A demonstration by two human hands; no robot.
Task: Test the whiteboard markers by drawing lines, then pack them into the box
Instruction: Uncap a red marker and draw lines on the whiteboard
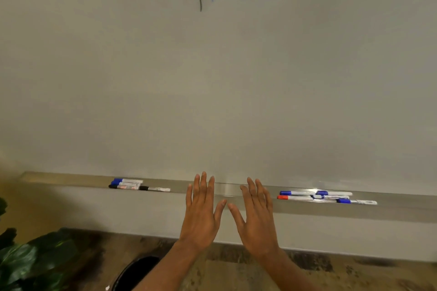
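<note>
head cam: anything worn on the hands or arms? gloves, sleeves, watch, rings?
Nothing worn that shows. The left hand and right hand are bare, with no gloves and no rings visible. The forearms are uncovered down to the bottom edge of the frame: no sleeve cuff, watch, bracelet, tape or markings in view.

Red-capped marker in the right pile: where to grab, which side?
Pinch the red-capped marker near its cap end, from above with the right hand, fingers front and back. It lies flat along the tray, and blue-capped markers crowd its other end.
</note>
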